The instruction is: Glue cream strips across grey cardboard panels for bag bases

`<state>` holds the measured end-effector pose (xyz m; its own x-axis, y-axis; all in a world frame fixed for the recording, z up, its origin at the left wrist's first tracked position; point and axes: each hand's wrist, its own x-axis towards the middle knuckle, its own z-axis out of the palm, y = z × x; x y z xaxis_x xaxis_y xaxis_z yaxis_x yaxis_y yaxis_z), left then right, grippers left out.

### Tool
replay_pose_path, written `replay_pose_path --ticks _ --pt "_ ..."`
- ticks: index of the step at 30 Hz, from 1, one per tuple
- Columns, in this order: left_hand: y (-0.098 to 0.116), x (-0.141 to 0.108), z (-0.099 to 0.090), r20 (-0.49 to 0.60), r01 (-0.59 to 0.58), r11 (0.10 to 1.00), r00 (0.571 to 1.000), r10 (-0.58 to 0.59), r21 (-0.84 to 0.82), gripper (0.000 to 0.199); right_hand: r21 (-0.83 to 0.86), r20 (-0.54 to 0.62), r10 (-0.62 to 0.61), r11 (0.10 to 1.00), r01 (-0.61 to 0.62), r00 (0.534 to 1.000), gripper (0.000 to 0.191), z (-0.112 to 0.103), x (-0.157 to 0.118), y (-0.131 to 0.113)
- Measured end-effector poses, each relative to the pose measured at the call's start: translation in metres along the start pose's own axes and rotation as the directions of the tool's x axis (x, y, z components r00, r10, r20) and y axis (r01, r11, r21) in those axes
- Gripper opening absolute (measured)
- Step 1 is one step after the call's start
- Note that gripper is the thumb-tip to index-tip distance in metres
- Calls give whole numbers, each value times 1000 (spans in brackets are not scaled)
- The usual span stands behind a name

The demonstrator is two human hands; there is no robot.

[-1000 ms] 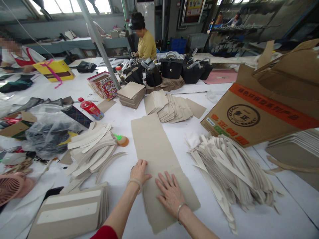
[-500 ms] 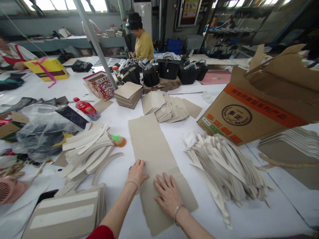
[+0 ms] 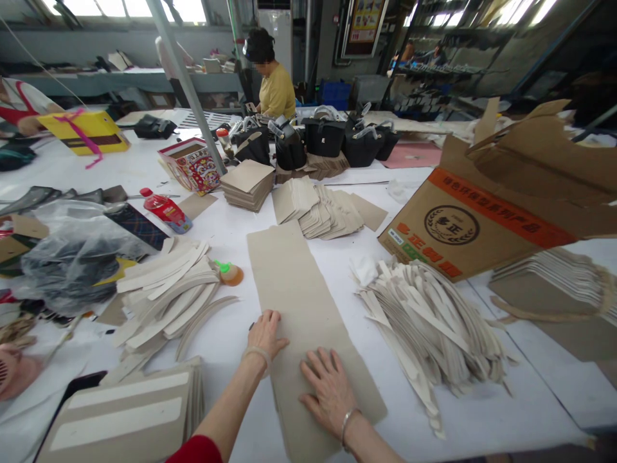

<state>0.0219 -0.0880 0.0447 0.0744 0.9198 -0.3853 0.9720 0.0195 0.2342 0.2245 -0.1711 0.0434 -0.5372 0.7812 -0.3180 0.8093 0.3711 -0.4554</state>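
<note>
The card point(image 3: 299, 283) runs lengthwise toward the table's point(image 3: 511, 421) near edge. My right hand point(image 3: 330, 393), fingers spread flat, has slid nearer; my left hand point(image 3: 265, 337), thumb apart from fingers, rests on the card's left side. Its crosswise step has gone, suggesting flush layers.

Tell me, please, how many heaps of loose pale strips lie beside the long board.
2: the left heap lies beside the green-capped bottle; the right heap, in front of the cardboard box. The long board lies between them.
</note>
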Motion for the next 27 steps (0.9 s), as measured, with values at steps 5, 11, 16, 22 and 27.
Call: replay_pose_path --ticks 5,11,16,22,27 --pt "-2 -1 1 -12 -10 1000 1000 10 -10 40 20 27 30 999 -30 999 57 1 -14 -4" --pt "-4 -2 4 -39 -20 1000 999 19 -23 39 16 39 45 999 -46 998 59 8 -22 -2" --pt "-3 -3 7 -48 -8 1000 999 7 -22 38 6 44 43 999 -43 998 58 14 -28 4" --pt "2 -8 8 -52 5 1000 999 -6 -13 36 12 19 55 998 -55 998 56 18 -35 3" --pt "4 -11 7 -51 3 1000 999 -4 -16 36 8 10 41 999 -41 999 56 24 -39 -3"
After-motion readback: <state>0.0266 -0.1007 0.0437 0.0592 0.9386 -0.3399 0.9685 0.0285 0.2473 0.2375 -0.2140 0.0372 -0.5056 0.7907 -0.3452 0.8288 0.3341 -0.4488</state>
